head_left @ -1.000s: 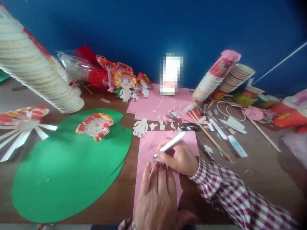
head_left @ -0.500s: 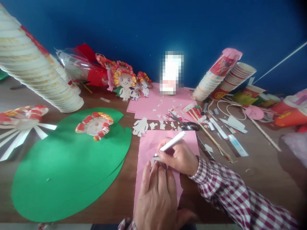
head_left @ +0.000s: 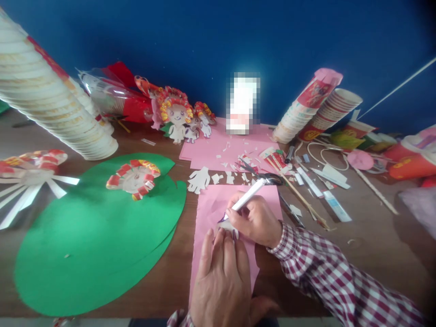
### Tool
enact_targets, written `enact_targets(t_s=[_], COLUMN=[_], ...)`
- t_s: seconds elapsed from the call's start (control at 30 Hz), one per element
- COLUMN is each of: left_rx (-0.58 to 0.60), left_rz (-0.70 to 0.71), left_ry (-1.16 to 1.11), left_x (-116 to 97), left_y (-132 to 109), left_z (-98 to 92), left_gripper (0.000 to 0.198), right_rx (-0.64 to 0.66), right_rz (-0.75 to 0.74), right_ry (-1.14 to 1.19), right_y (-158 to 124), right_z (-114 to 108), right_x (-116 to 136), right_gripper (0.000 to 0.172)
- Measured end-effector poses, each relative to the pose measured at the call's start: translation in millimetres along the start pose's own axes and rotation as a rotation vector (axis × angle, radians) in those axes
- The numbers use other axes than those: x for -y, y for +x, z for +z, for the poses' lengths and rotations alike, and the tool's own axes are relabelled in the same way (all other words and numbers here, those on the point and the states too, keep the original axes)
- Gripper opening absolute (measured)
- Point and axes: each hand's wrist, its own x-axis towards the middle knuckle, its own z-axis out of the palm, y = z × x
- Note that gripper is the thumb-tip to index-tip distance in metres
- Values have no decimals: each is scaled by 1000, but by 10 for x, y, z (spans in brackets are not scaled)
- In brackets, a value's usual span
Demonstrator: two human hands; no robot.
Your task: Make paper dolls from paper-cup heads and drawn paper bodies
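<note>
My right hand (head_left: 255, 220) pinches a white marker (head_left: 248, 195), its tip down at the upper edge of a small pale paper cutout (head_left: 227, 224). Dark purple lines show along the cutout's edge. My left hand (head_left: 223, 277) lies flat, fingers stretched forward, its fingertips on the lower part of the cutout, which they hide. Beneath both is a pink paper sheet (head_left: 207, 204). Just beyond the sheet's top left corner lies a white paper cutout (head_left: 199, 180); scissors (head_left: 269, 178) rest beyond its top edge.
Green paper (head_left: 95, 245) with a red-rimmed paper face (head_left: 136, 178) spreads at left. A tall cup stack (head_left: 57, 91) leans at back left, near paper dolls (head_left: 177, 118). A blurred bright device (head_left: 242, 104) stands behind. Cup stacks (head_left: 306, 109), sticks and paper strips (head_left: 308, 181) are at right.
The marker and my right hand have shifted slightly right, and more of the purple line at the cutout's top left shows. My left hand is nearly unmoved.
</note>
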Motion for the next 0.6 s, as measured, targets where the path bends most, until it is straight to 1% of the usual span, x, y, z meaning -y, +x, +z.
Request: enact_targets(t_s=[0.37, 0.43, 0.53, 0.6], left_rx=[-22, -25, -42, -22], left_rz=[2, -1, -24, -38], left_ry=[0, -2, -13, -12], left_x=[-2, -4, -16, -33], left_y=[-2, -5, 0, 7], left_z=[2, 2, -9, -23], left_gripper=[96, 95, 96, 97], right_rx=[27, 9, -62, -87], right_rz=[20, 23, 63, 84], right_ry=[-32, -16, 78, 131], right_y=[-4, -3, 0, 1], right_z=[19, 14, 6, 3], right_x=[7, 6, -4, -10], right_gripper=[9, 10, 12, 13])
